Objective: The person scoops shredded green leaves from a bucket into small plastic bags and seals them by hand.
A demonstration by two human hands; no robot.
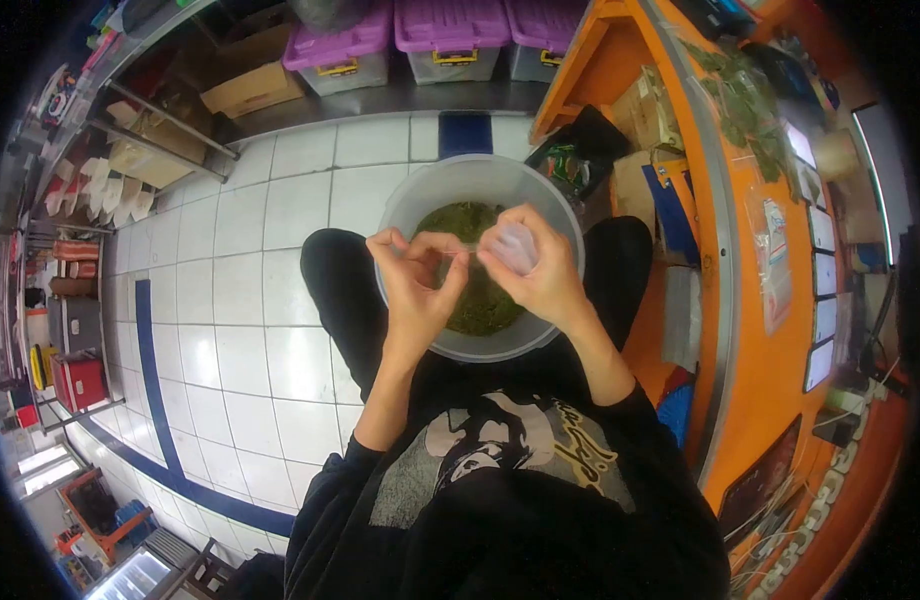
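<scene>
One piece of crumpled clear plastic (517, 246) is gripped in your right hand (547, 272) above the tub (480, 176) of green matter (477, 312); your left hand (418, 288) pinches just beside it, on what is unclear. You seem to be working its edge, which calls for fine fingertip control next.

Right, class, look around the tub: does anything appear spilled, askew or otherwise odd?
Nothing stands out. The green material lies inside the tub, and no spill shows on the visible floor tiles. The right hand holds clear plastic above the tub; the left hand pinches close beside it.
</scene>
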